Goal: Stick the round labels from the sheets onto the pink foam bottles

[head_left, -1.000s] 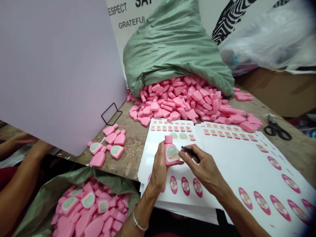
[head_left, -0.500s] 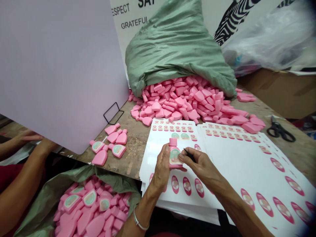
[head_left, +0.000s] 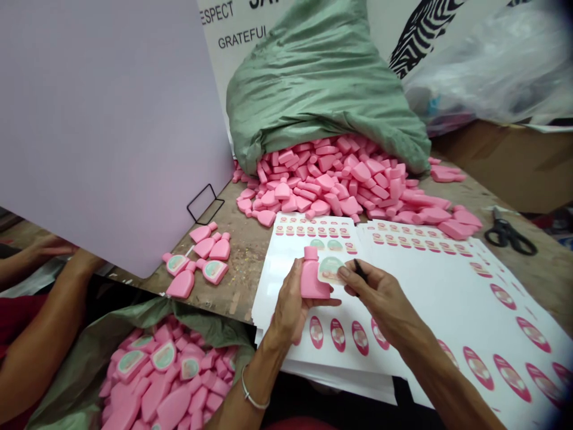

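Note:
My left hand [head_left: 290,298] is closed around a small pink bottle [head_left: 308,278], held upright with its cap up. In my right hand [head_left: 373,283], thumb and finger pinch the right edge of a green and cream sticker [head_left: 330,269]. The sticker overlaps the bottle's right side; I cannot tell if it touches. A thin black tool [head_left: 359,269], its kind unclear, is also in my right hand. Below both hands lie printed sticker sheets [head_left: 412,292], with green stickers and pink ovals on them.
A green sack [head_left: 317,77] spills pink bottles [head_left: 331,179] behind the sheets. Several bottles [head_left: 205,248], some labelled, lie left. A lower sack [head_left: 71,364] holds more. Black scissors [head_left: 508,233] lie right. Beyond a pale panel [head_left: 107,119] show another person's arms [head_left: 58,316].
The sticker, earlier lying over the bottle's front, has shifted right with my right hand, baring the pink front. My left hand has moved slightly left with the bottle.

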A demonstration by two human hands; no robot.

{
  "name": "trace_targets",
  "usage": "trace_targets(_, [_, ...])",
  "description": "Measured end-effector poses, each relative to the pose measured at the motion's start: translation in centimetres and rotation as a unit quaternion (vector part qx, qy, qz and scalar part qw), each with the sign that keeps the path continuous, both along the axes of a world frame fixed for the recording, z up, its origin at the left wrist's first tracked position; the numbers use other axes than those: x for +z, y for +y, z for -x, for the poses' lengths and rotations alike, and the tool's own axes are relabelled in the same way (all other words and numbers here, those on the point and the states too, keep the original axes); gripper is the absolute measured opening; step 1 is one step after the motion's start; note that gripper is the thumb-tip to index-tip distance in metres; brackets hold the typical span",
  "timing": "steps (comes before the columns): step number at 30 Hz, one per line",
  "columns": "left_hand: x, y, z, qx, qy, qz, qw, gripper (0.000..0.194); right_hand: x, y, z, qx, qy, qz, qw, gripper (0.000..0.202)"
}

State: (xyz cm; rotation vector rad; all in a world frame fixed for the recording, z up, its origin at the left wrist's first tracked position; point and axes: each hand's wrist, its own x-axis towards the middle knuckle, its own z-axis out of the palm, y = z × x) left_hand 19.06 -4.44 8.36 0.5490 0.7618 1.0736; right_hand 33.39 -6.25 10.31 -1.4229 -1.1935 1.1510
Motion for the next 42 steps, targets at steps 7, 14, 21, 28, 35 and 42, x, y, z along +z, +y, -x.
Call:
trace_targets(7, [-0.2,0.2,0.0,-0.026,-0.034,0.019,0.999,0.047,-0.5,0.0,0.5,0.021,0.034,0.004,0.999,0.032])
trace_targets(14, [-0.1,0.2,-0.2,-0.031,-0.041,0.022,0.998,0.046,-0.8,0.1,1.1,0.037,0.027,0.003,0.999,0.032])
trace_targets(21, [0.1,0.3,-0.3,-0.023,-0.038,0.026,0.999,0.043,-1.0,0.1,1.0,0.040,0.007,-0.001,0.999,0.033])
trace_targets(28, [0.3,0.2,-0.1,-0.028,-0.037,0.021,0.999,0.044,-1.2,0.2,1.2,0.026,-0.009,-0.007,1.000,0.032])
trace_targets(35, [-0.4,0.3,0.2,-0.059,-0.081,-0.010,0.995,0.025,-1.2,0.2,1.3,0.022,-0.033,-0.011,0.999,0.033])
trace_targets(42, [-0.1,0.3,0.8,-0.096,-0.104,-0.042,0.989,0.022,-0.8,0.3,1.2,0.014,-0.067,-0.017,0.998,0.035])
